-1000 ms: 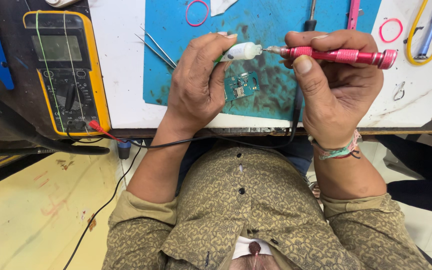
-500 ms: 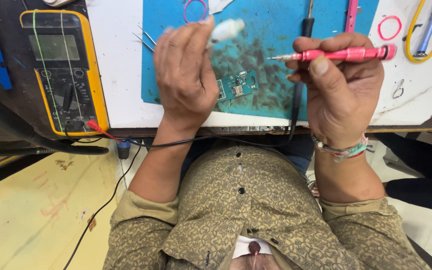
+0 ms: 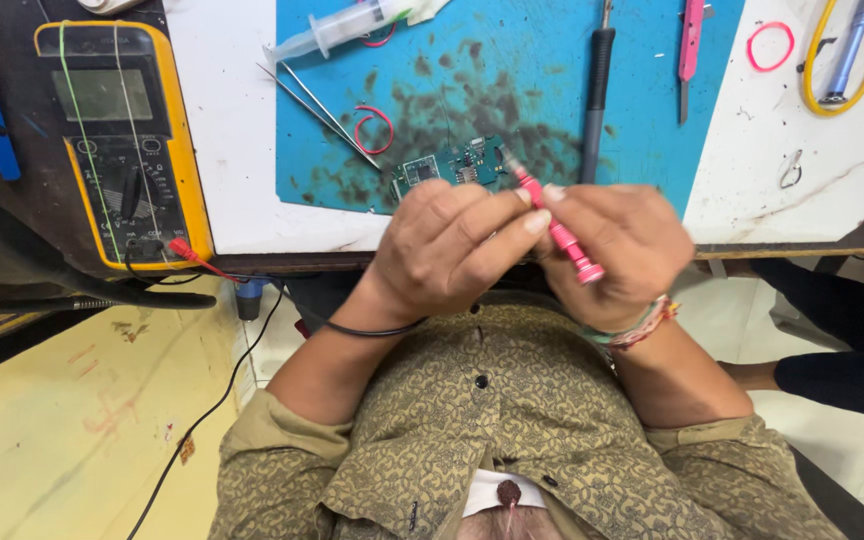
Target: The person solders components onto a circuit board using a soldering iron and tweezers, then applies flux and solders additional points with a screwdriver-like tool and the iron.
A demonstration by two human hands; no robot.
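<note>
Since half a second ago both hands have drawn back from over the blue mat toward the body and closed together at the table's near edge; the white syringe that the left hand carried then now lies on the mat, well beyond the hands at the far left, its tip pointing left.

Head view: the left hand and right hand meet just over the near edge of the table, knuckles up, wrists bent back toward the chest; open room lies beyond them on the blue mat, while on the near side the body sits close behind the wrists; a black cable crosses under the left wrist. The right hand is curled shut around the pink screwdriver; the left hand's fingers are narrowed, its fingertips pinching the shaft just beside the right hand's grip. The screwdriver's long axis runs diagonally; its metal tip points up and left, away from the body, toward the small green circuit board, and its butt end sticks out toward the chest below the right fingers; whether tip and board touch cannot be told. Beyond the left hand lie tweezers and a pink rubber band; beyond the right hand a black-handled tool lies lengthwise away from the body; far left of the left hand sits a yellow multimeter.
</note>
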